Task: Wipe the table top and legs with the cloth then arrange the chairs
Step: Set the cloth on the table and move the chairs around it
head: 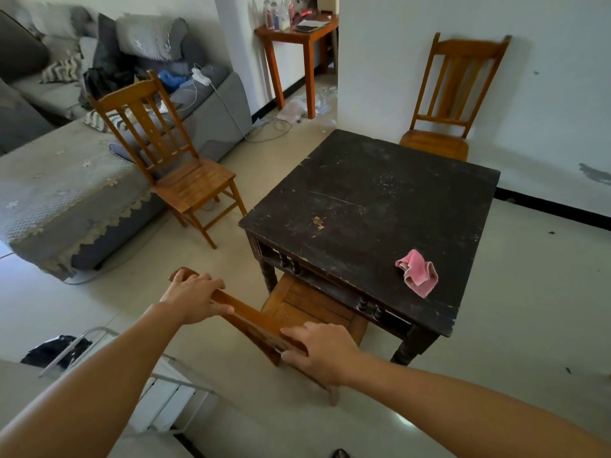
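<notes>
A dark, scratched square table stands in the middle of the room. A crumpled pink cloth lies on its near right corner. Below me is a wooden chair whose seat sits partly under the table's near side. My left hand grips the left end of its top rail and my right hand grips the right end. A second wooden chair stands to the table's left, apart from it, next to the sofa. A third chair stands behind the table, against the white wall.
A grey sofa with cushions and clutter fills the left side. A small brown side table with bottles stands in the far doorway, cables and litter on the floor beside it. A white metal rack sits by my left arm.
</notes>
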Demonstrator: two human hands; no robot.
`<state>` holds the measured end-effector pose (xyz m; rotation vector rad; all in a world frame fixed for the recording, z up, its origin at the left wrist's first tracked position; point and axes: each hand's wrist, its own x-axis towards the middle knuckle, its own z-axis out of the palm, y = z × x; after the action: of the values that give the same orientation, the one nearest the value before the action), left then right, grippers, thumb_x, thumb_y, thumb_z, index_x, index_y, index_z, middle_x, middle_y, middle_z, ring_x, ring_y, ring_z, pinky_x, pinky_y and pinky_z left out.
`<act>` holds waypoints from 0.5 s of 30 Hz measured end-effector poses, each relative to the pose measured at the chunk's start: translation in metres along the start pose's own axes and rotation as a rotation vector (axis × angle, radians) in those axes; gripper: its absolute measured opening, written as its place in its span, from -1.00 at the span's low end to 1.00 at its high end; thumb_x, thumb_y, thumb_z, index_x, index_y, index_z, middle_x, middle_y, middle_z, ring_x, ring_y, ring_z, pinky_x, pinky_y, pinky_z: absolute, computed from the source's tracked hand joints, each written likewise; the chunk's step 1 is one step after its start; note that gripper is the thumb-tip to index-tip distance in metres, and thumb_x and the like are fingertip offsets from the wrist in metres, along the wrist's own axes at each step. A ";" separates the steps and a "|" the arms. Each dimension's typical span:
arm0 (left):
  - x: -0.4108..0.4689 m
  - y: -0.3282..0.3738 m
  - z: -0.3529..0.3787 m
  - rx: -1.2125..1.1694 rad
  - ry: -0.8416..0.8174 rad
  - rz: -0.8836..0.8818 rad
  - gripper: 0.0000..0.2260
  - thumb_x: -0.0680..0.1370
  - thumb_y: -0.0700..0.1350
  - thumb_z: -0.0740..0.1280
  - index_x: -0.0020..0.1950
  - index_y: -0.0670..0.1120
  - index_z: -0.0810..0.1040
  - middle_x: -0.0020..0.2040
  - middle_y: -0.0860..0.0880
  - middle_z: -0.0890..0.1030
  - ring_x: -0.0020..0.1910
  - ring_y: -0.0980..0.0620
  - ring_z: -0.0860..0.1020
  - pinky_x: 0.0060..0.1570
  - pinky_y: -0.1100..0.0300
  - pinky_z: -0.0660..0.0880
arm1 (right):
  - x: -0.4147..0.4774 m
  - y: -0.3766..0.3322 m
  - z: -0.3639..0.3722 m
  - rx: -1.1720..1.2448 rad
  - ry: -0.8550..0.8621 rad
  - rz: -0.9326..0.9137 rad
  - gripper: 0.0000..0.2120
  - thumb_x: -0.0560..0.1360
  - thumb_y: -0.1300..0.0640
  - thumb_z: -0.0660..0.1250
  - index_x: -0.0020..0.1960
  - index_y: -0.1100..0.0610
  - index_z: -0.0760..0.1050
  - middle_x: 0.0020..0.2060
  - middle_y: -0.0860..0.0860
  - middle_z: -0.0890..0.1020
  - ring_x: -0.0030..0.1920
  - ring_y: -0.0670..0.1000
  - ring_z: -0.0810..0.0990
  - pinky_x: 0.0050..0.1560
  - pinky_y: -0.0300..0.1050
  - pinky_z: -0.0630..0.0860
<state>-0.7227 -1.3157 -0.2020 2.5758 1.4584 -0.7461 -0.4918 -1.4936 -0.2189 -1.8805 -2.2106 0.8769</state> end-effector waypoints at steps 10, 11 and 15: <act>0.066 0.180 -0.104 -0.263 0.302 0.207 -0.60 0.56 0.16 0.26 0.35 0.06 0.38 0.21 0.00 0.50 0.16 0.01 0.51 0.25 -0.06 0.42 | -0.056 0.157 -0.103 -0.058 0.232 0.451 -0.61 0.60 -0.19 0.18 0.34 -0.05 0.43 0.17 -0.03 0.59 0.08 -0.03 0.60 0.12 -0.06 0.56; 0.074 0.205 -0.114 -0.234 0.326 0.244 -0.59 0.56 0.17 0.24 0.36 0.05 0.37 0.23 -0.02 0.49 0.18 -0.01 0.51 0.25 -0.07 0.41 | -0.066 0.175 -0.112 -0.095 0.256 0.486 -0.63 0.60 -0.18 0.17 0.32 -0.05 0.43 0.15 -0.03 0.59 0.06 -0.01 0.60 0.09 -0.05 0.58; 0.100 0.302 -0.151 -0.149 0.442 0.384 -0.58 0.57 0.17 0.21 0.38 0.02 0.36 0.26 -0.05 0.47 0.21 -0.06 0.48 0.21 -0.06 0.42 | -0.117 0.243 -0.147 -0.171 0.354 0.615 -0.56 0.61 -0.18 0.16 0.41 -0.02 0.39 0.29 -0.01 0.51 0.24 0.04 0.52 0.21 -0.05 0.50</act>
<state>-0.3749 -1.3542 -0.1627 2.8836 0.9888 -0.0192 -0.1897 -1.5344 -0.1831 -2.6131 -1.5588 0.3620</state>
